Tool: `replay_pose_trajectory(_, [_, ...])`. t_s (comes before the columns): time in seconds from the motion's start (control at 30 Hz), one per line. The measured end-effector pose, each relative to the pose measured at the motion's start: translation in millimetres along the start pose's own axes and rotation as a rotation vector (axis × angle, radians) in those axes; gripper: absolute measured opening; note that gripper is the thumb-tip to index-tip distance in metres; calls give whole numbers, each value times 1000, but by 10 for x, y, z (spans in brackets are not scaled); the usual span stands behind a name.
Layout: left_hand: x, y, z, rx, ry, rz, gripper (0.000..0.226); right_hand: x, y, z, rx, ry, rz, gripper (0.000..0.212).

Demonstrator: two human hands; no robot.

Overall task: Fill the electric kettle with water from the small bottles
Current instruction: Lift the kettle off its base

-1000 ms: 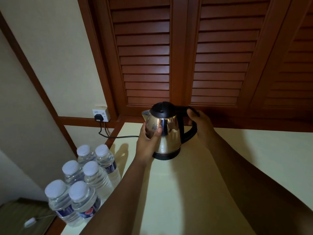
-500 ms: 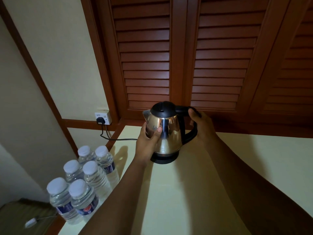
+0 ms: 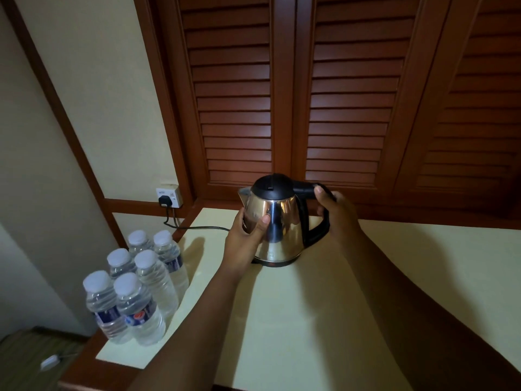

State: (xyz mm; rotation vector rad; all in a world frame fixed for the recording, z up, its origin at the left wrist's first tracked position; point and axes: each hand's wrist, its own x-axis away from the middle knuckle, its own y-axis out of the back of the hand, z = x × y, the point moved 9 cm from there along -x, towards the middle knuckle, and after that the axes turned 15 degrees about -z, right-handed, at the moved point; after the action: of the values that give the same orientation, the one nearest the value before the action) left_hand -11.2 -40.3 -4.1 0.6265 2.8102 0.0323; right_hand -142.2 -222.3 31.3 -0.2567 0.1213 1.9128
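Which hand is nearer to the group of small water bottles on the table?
The left. The left hand holds the kettle by its steel body, on the side facing the water bottles, yet apart from them. The right hand grips the black handle on the kettle's far side.

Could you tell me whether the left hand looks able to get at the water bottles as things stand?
Probably yes, once it lets go: the left hand holds the kettle, and the bottles stand capped on its own side with bare table between.
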Motion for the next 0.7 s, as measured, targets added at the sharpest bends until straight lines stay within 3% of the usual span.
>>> replay_pose_trajectory(0.17, [354, -22, 61, -12, 44, 13, 70, 216, 268, -139, 48, -32, -11, 48])
replay_pose_trajectory(0.4, [708, -32, 232, -121, 117, -9, 102, 489, 556, -316, 60, -75, -21, 37])
replay_pose_trajectory(0.7, [1003, -3, 181, -88, 103, 42, 87, 791, 753, -266, 61, -76, -63, 32])
